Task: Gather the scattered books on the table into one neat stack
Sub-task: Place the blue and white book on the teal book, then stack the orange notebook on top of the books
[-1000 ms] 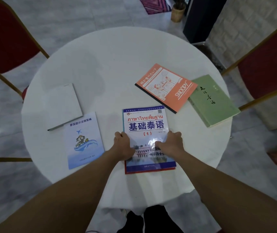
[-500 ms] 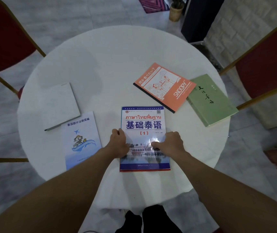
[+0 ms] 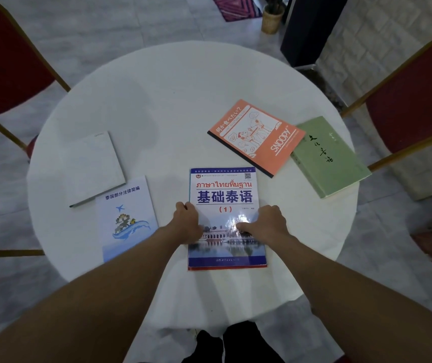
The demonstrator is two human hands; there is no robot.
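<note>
— Books? Where?
— Blue Thai textbook (image 3: 225, 205) lies near the surface's (image 3: 173, 100) front edge, on a red book (image 3: 196, 269).
— Hands?
— Left hand (image 3: 187, 221) and right hand (image 3: 268, 222) press flat on it, gripping nothing.

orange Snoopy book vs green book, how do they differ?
The orange Snoopy book looks thin, with a cartoon drawing on its cover; the green book is visibly thicker, with only dark calligraphy. The orange one's right corner overlaps the green one's left edge. The green one lies nearer the table rim. Both lie flat, face up, angled, untouched by either hand.
</note>
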